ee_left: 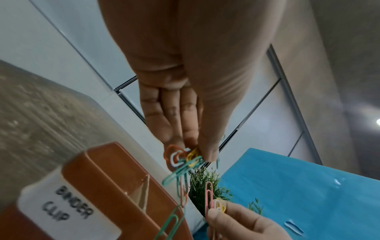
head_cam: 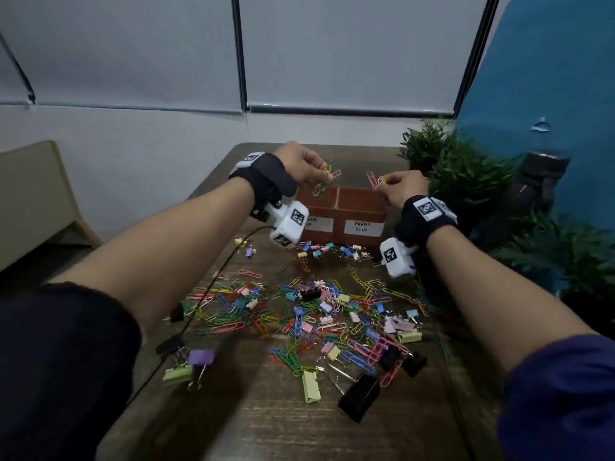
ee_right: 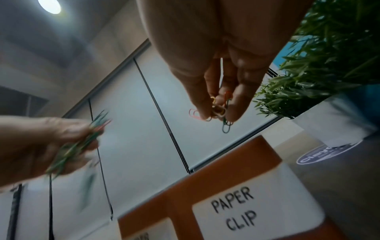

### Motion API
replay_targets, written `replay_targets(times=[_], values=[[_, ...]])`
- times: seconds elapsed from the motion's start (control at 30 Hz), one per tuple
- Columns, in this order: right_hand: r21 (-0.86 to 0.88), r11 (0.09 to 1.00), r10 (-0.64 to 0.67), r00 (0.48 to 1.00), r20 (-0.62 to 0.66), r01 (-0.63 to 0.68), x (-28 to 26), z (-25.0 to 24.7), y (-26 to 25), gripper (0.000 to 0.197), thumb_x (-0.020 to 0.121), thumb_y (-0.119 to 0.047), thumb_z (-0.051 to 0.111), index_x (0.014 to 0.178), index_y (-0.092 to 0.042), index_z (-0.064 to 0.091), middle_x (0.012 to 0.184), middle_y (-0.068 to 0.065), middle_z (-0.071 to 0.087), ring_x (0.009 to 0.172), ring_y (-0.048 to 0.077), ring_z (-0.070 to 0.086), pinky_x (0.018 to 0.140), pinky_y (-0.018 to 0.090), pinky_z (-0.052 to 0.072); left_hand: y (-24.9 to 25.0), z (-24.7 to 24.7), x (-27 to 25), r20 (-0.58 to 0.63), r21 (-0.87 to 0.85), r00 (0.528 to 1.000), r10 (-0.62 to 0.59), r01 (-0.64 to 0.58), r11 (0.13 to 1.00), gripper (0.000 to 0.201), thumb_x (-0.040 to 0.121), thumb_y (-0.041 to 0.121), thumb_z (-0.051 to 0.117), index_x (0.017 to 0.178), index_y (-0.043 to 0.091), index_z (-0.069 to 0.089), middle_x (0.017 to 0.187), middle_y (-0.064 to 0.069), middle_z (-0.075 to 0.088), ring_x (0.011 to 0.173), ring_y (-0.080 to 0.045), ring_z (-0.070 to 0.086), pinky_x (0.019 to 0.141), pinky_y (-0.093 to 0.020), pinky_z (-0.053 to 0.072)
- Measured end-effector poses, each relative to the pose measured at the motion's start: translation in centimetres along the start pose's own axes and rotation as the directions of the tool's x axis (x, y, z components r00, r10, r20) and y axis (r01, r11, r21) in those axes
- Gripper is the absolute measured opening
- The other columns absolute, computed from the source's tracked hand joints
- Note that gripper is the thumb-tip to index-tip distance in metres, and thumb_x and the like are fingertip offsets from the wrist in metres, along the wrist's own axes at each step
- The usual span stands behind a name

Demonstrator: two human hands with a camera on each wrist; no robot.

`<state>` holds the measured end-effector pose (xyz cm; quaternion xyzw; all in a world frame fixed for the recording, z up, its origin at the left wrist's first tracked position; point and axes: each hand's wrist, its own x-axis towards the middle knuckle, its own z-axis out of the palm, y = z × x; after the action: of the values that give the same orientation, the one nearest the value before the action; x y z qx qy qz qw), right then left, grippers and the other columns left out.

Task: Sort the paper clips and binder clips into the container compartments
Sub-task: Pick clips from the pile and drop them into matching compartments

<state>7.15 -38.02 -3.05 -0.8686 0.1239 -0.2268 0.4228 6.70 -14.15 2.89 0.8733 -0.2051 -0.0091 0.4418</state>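
A brown two-compartment container (head_cam: 339, 207) stands at the back of the table; its left label reads BINDER CLIP (ee_left: 65, 211), its right one PAPER CLIP (head_cam: 362, 226). My left hand (head_cam: 304, 166) is raised above the left compartment and pinches a bunch of coloured paper clips (head_cam: 327, 181), with green ones dangling (ee_left: 180, 170). My right hand (head_cam: 401, 189) hovers over the right compartment and pinches a few paper clips (head_cam: 376, 179), pink and yellow among them (ee_right: 218, 110). The inside of the compartments is mostly hidden.
A big heap of mixed coloured paper clips and binder clips (head_cam: 316, 314) covers the middle of the wooden table (head_cam: 266, 427). Larger black, purple and green binder clips (head_cam: 186, 367) lie near the front. Potted plants (head_cam: 459, 168) crowd the right side. A black cable (head_cam: 199, 304) crosses the left.
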Motion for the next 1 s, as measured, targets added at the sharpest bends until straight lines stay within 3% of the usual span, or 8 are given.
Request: replay_targets(times=[0.1, 0.17, 0.37, 0.53, 0.67, 0.73, 0.83, 1.0], values=[[-0.104, 0.992, -0.066, 0.998, -0.004, 0.066, 0.2, 1.6, 1.2, 0.023, 0.081, -0.02, 0.08, 0.103, -0.014, 0.077, 0.096, 0.002, 0.074, 0.085, 0.018, 0.067, 0.078, 0.025, 0.053, -0.2, 2.1, 3.2, -0.033, -0.061, 0.998, -0.05, 0.048, 0.997, 0.026, 0.077, 0.017, 0.081, 0.098, 0.004, 0.071, 0.09, -0.011, 0.074, 0.068, -0.016, 0.065, 0.067, -0.026, 0.058], [-0.123, 0.988, -0.086, 0.996, 0.034, 0.089, 0.1, 2.4, 1.8, 0.027, 0.08, -0.019, 0.081, 0.106, -0.015, 0.076, 0.098, 0.002, 0.073, 0.085, 0.016, 0.066, 0.076, 0.022, 0.05, -0.5, 3.3, 5.1, -0.069, -0.066, 0.993, -0.096, 0.091, 0.994, 0.027, 0.075, 0.02, 0.083, 0.095, 0.006, 0.072, 0.089, -0.011, 0.076, 0.066, -0.016, 0.065, 0.072, -0.031, 0.06], [0.029, 0.991, -0.133, 0.983, 0.129, 0.131, 0.3, 2.0, 3.3, 0.039, 0.081, -0.006, 0.078, 0.118, -0.013, 0.07, 0.102, 0.001, 0.074, 0.095, 0.013, 0.068, 0.091, 0.033, 0.056, -1.5, 6.4, 8.7, -0.078, 0.029, 0.983, -0.169, 0.171, 0.985, 0.021, 0.071, 0.029, 0.086, 0.077, 0.017, 0.069, 0.077, -0.003, 0.074, 0.075, -0.022, 0.072, 0.077, -0.044, 0.061], [0.09, 0.989, -0.123, 0.99, 0.067, 0.117, 0.3, 0.7, 4.4, 0.035, 0.086, 0.007, 0.062, 0.112, -0.013, 0.072, 0.091, -0.002, 0.072, 0.095, 0.014, 0.069, 0.092, 0.037, 0.057, -0.8, 8.6, 8.1, 0.033, 0.232, 0.985, -0.167, 0.155, 0.96, 0.024, 0.086, 0.018, 0.069, 0.108, 0.009, 0.072, 0.104, -0.011, 0.074, 0.097, -0.027, 0.071, 0.083, -0.035, 0.059], [0.105, 0.979, -0.19, 0.972, 0.142, 0.176, -1.4, -0.6, 3.3, 0.029, 0.085, 0.003, 0.069, 0.108, -0.014, 0.073, 0.095, 0.0, 0.073, 0.095, 0.014, 0.07, 0.09, 0.033, 0.057, -0.2, 8.0, 6.7, 0.016, 0.356, 0.996, -0.086, 0.075, 0.931, 0.024, 0.086, 0.024, 0.07, 0.108, 0.015, 0.074, 0.097, -0.004, 0.075, 0.089, -0.02, 0.071, 0.085, -0.035, 0.058], [0.104, 0.968, -0.244, 0.948, 0.205, 0.227, -3.3, -1.1, 2.1, 0.026, 0.084, 0.0, 0.072, 0.105, -0.015, 0.074, 0.098, 0.001, 0.074, 0.095, 0.013, 0.069, 0.088, 0.03, 0.057, 0.4, 7.0, 4.8, -0.022, 0.427, 1.0, 0.0, 0.01, 0.904, 0.024, 0.086, 0.029, 0.071, 0.108, 0.02, 0.075, 0.097, 0.002, 0.074, 0.086, -0.012, 0.066, 0.083, -0.025, 0.053], [0.033, 0.946, -0.315, 0.897, 0.309, 0.321, -6.9, -1.5, 0.5, 0.022, 0.083, -0.011, 0.077, 0.103, -0.021, 0.076, 0.098, -0.006, 0.073, 0.095, 0.007, 0.066, 0.088, 0.025, 0.052, 0.6, 5.2, 0.5, 0.014, 0.499, 0.992, 0.126, -0.116, 0.859, 0.025, 0.086, 0.034, 0.07, 0.109, 0.024, 0.074, 0.102, 0.006, 0.071, 0.091, -0.009, 0.061, 0.084, -0.024, 0.049], [-0.038, 0.883, -0.361, 0.728, 0.582, 0.468, -13.4, -1.3, -1.2, 0.023, 0.078, -0.02, 0.082, 0.099, -0.026, 0.077, 0.092, -0.01, 0.075, 0.087, 0.003, 0.068, 0.086, 0.023, 0.054, -2.1, 2.6, -8.4, 0.237, 0.628, 0.967, 0.092, -0.225, 0.745, 0.023, 0.084, 0.036, 0.072, 0.105, 0.026, 0.073, 0.095, 0.009, 0.072, 0.085, -0.007, 0.064, 0.082, -0.024, 0.051]])
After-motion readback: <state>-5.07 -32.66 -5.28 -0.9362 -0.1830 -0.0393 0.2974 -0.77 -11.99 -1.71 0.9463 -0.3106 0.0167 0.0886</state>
